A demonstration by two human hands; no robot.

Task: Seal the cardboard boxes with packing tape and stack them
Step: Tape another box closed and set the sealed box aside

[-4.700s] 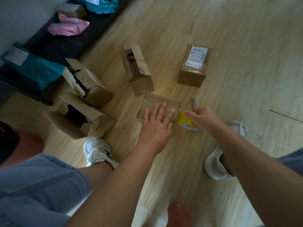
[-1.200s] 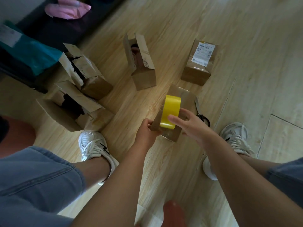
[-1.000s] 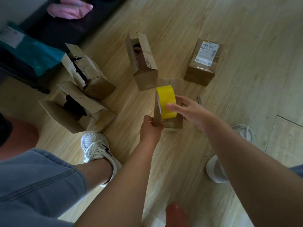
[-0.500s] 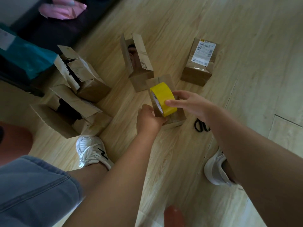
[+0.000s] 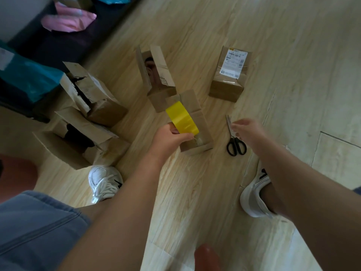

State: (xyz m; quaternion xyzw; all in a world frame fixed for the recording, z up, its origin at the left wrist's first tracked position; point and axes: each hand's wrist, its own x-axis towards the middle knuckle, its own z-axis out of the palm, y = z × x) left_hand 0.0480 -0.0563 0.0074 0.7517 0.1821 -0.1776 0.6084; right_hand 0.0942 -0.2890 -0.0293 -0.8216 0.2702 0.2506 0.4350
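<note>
A small brown cardboard box (image 5: 197,114) lies on the wooden floor in front of me, with clear tape along its top. My left hand (image 5: 168,137) grips a yellow tape roll (image 5: 182,118) above the box's near left edge. My right hand (image 5: 247,132) hovers over black scissors (image 5: 235,144) that lie on the floor just right of the box; its fingers are loosely spread and hold nothing. Behind the box stands an open box (image 5: 156,75) with raised flaps. A shut box with a white label (image 5: 229,75) sits at the back right.
Two torn open boxes (image 5: 91,94) (image 5: 78,139) lie at the left. A teal mailer bag (image 5: 25,79) and a pink bag (image 5: 68,22) rest on dark furniture at the far left. My white shoes (image 5: 105,182) (image 5: 256,192) stand on the floor.
The tape roll has passed from my right hand to my left hand. My right hand has let go and moved right, over the scissors. The box has turned and now lies flat.
</note>
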